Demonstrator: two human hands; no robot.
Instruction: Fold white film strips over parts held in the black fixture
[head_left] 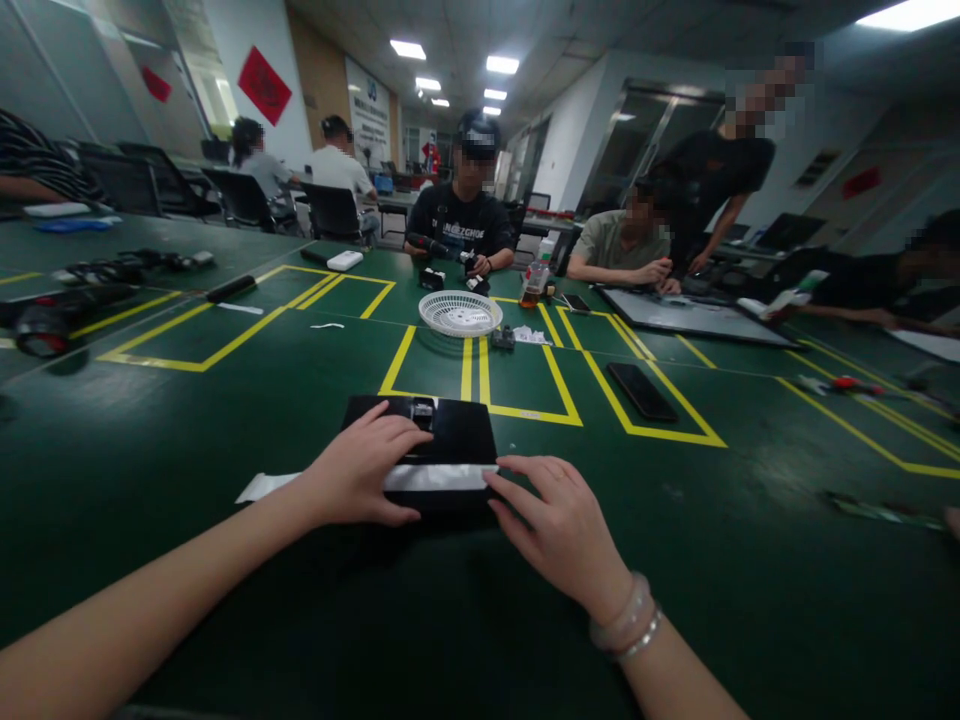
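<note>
A flat black box [465,428] lies on the green table right in front of me. A white strip [442,478] runs along its near side, and a pale end sticks out on the left beyond my wrist. Across the left part of the box rests my left hand [358,465], fingers over the top and thumb at the near side, gripping it. My right hand [559,515] is at the box's right edge, its thumb and fingertips closing on the strip's end there. A small shiny fitting [422,412] shows on the box top beside my left fingers.
Beyond the box are yellow tape outlines [525,411], a white round basket [497,322], a dark phone [642,391] and a bottle [531,288]. Dark tools [67,312] lie at the left. Across the table a person [465,225] handles a dark tool; others sit or stand at the right.
</note>
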